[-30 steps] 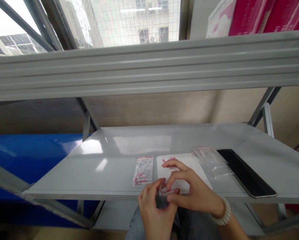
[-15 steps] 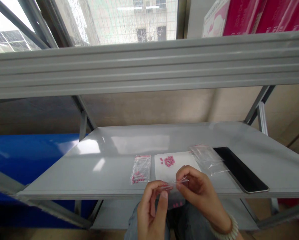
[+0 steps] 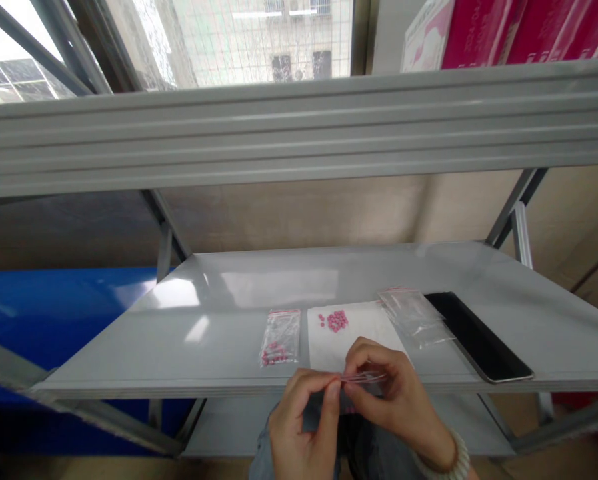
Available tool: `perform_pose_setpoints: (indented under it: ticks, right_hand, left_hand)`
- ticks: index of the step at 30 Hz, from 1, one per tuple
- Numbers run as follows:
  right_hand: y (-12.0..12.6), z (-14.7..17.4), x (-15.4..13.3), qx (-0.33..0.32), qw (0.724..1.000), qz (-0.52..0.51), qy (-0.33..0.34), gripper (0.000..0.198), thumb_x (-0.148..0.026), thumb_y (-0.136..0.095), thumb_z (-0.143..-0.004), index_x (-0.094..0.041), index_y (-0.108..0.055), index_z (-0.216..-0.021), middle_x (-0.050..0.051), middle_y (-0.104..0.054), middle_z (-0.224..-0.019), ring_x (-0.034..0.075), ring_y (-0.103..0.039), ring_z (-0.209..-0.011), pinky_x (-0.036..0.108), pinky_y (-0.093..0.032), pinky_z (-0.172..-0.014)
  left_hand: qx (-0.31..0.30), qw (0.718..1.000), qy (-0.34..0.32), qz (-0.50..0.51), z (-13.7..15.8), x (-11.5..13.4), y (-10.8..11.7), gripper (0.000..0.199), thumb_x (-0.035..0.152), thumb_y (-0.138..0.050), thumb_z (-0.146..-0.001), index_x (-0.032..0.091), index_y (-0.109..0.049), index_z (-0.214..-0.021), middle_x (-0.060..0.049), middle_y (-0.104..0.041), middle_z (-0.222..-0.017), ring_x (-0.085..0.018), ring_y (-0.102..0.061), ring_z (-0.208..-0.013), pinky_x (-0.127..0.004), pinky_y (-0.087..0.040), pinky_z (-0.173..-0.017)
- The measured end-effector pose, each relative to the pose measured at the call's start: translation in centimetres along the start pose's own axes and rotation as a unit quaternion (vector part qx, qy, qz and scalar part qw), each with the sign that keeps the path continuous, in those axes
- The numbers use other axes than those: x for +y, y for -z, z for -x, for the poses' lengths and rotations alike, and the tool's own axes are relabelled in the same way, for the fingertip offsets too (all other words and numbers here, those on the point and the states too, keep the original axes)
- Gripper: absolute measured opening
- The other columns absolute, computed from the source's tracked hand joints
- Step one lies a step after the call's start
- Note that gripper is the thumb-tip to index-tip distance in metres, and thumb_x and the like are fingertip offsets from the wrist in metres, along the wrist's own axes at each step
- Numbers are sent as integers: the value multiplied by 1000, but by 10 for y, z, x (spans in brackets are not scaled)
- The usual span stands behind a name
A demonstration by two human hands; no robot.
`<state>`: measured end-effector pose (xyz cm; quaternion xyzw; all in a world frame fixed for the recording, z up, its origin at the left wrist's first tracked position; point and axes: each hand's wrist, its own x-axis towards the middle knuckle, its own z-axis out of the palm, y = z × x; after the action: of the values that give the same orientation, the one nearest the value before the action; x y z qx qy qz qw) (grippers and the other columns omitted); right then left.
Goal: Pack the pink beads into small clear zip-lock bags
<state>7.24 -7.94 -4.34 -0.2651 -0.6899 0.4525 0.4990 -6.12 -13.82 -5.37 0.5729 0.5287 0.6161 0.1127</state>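
Between my two hands, just in front of the shelf edge, is a small clear zip bag (image 3: 363, 378) with a reddish top strip. My left hand (image 3: 309, 413) pinches the strip's left part between thumb and forefinger. Close beside it, my right hand (image 3: 391, 393) pinches the same strip farther right. The fingers hide most of the bag; a bit of pink shows low down. Behind my hands lies a white paper sheet (image 3: 326, 347) with a cluster of small pink pellets (image 3: 337, 321) on it. Left of the sheet rests another zip bag (image 3: 281, 337) with pink pellets at its bottom.
Several flat clear bags (image 3: 413, 313) overlap the sheet's right side and touch a dark tablet-like slab (image 3: 479, 337). A thick grey shelf beam (image 3: 299, 130) crosses above, with pink boxes (image 3: 529, 33) on top. A blue panel (image 3: 69, 313) stands at left.
My hands have come closer together along the bag's top, fingertips now almost touching. The bag's mouth looks flatter, and its pink contents are mostly hidden now.
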Motion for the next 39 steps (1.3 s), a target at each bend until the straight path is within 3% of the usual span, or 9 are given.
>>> perform_pose_setpoints:
  ticks: [9,23,39]
  right_hand:
    - [-2,0,4,19,1000,11,20,11,-10,-63,-75,-20,-64,-71,1,-59,-71,16,-55,-67,27,-42,-61]
    - [1,-2,7,26,999,-28,16,8,-12,-64,-72,-20,-63,-71,0,-59,-71,16,-56,-67,26,-43,-60]
    - [6,-2,8,18,996,-82,2,9,-12,-69,-79,-20,-66,-75,0,-60,-73,15,-55,-70,26,-43,-65]
  left_hand:
    - [6,999,-52,-14,-2,1,-2,13,15,-63,-87,22,-72,-80,0,-73,-73,-15,-70,-65,-20,-56,-62]
    - [32,999,3,9,1,0,2,11,24,-66,-87,22,-74,-79,-1,-74,-73,-17,-70,-67,-21,-56,-63]
    - [71,996,42,43,0,1,3,20,35,-70,-86,21,-74,-74,-3,-73,-70,-18,-69,-65,-22,-56,-63]
